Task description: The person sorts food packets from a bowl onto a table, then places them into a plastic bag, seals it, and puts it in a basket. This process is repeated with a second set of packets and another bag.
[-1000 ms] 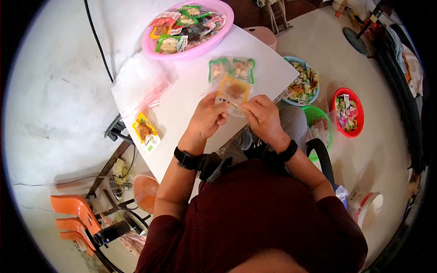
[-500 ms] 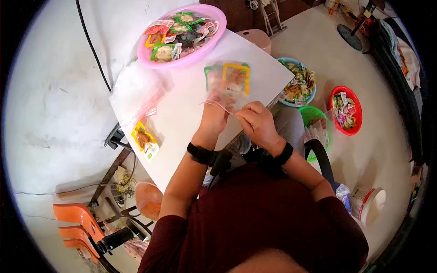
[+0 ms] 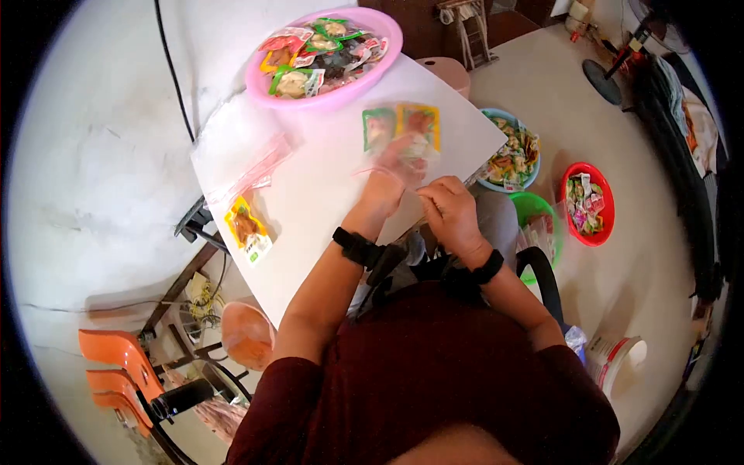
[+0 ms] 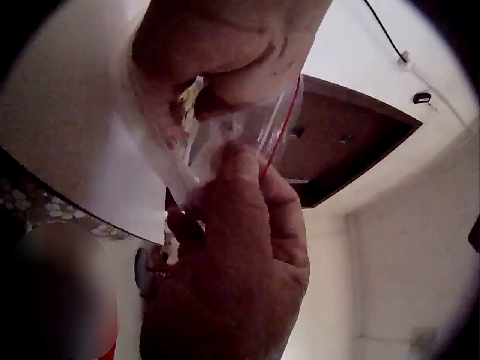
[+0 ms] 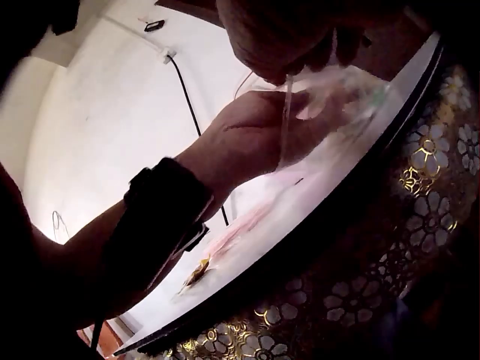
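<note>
Spreading round everything, the pale floor (image 3: pixel 643 294) leaves walking room on the right, beside a red bowl (image 3: pixel 606 225). The white table (image 3: pixel 310 194) has bare top left of the hands (its far edge carries a pink basin (image 3: pixel 341 91)). Over its right part, left hand (image 3: pixel 385 186) and right hand (image 3: pixel 449 205) pinch a clear zip bag (image 3: pixel 403 143)
</note>
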Motion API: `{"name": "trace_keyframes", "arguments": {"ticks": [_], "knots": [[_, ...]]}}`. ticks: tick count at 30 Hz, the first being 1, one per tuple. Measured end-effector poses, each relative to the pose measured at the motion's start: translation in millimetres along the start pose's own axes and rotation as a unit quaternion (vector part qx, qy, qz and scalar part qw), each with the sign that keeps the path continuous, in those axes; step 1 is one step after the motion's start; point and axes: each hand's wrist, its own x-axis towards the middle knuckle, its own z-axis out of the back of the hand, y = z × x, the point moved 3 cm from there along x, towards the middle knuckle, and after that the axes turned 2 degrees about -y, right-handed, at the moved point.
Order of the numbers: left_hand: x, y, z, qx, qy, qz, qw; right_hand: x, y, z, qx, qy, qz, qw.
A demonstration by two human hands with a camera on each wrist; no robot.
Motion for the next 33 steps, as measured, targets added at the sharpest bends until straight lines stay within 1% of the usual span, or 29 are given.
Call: {"name": "trace_keyframes", "arguments": {"ticks": [3,6,7,10,11,12,13,14,17,19,21,23,24,27,30,31,32,33], "knots": [[-25,2,15,0.167,-0.020,-0.021,0.986,0,-1,1,-0.018,0.002,0.007,1.000],[-79,-33,7,0.365,-0.011,-0.043,0.930,6,2,3,-0.026,0.006,0.019,0.999],[-96,-46,12,0.445,-0.037,-0.047,0.893,8,4,4,-0.022,0.003,0.022,1.000],[-134,-89,52,0.550,-0.179,-0.116,0.807,11,4,5,-0.033,0.000,0.029,0.999],[-146,-104,73,0.614,-0.261,-0.135,0.733,11,4,4,-0.026,0.000,0.021,0.999],[-159,-118,95,0.668,-0.337,-0.150,0.647,11,3,3,-0.021,-0.002,0.013,1.000],[-171,-135,114,0.736,-0.377,-0.079,0.556,11,2,3,-0.017,-0.006,0.003,1.000],[-183,-148,129,0.791,-0.408,-0.006,0.456,12,2,2,-0.019,-0.004,0.005,1.000],[-208,-151,159,0.782,-0.491,0.116,0.365,14,2,1,-0.021,0.001,0.010,1.000],[-212,-141,185,0.733,-0.492,0.137,0.449,15,0,1,-0.018,0.007,0.015,1.000],[-209,-134,208,0.691,-0.504,0.151,0.496,15,0,0,-0.028,0.015,0.017,0.999],[-208,-134,210,0.691,-0.478,0.100,0.533,14,-1,1,-0.038,0.016,0.018,0.999],[-207,-134,203,0.692,-0.474,0.102,0.535,14,-2,0,-0.038,0.014,0.019,0.999],[-200,-124,191,0.739,-0.500,-0.124,0.435,16,0,1,-0.031,0.007,0.016,0.999],[-198,-122,192,0.603,-0.492,-0.100,0.619,15,-3,1,-0.026,0.009,0.002,1.000],[-196,-118,192,0.587,-0.470,-0.154,0.641,15,-3,1,-0.029,0.009,0.001,1.000],[-197,-113,193,0.519,-0.466,-0.139,0.703,15,-3,1,-0.030,0.009,0.001,0.999],[-196,-114,173,0.447,-0.458,-0.123,0.759,15,-3,2,-0.030,0.009,-0.002,0.999]]}}
